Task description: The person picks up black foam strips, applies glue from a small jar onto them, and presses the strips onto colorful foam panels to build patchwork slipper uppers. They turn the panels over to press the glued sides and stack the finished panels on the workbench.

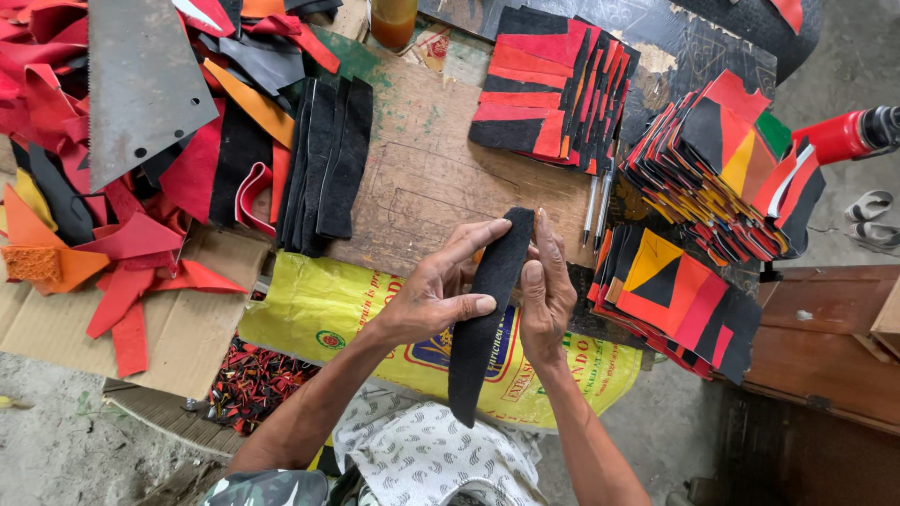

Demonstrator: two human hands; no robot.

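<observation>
2 hands (487, 290), 1 black strip (487, 314), 3 patchwork stacks (553, 84), 2 pens (597, 208).

At the centre of the frame a long strip (485, 314) is held between the left hand (433, 292) and the right hand (547, 292), above a printed sack (309, 309) draped over the near edge of the workboard (422, 169). Upper left lies a saw blade (141, 80) on a heap of offcuts (112, 253), with a row of strips (326, 164) just right of it. Stacks of patchwork pieces (722, 178) fill the right side, two pens (597, 206) lying between them and the board's middle.

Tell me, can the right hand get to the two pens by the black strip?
Probably yes. The right hand sits just beside the pens with bare board between, but it is pinching the black strip and would need to let go first.
</observation>
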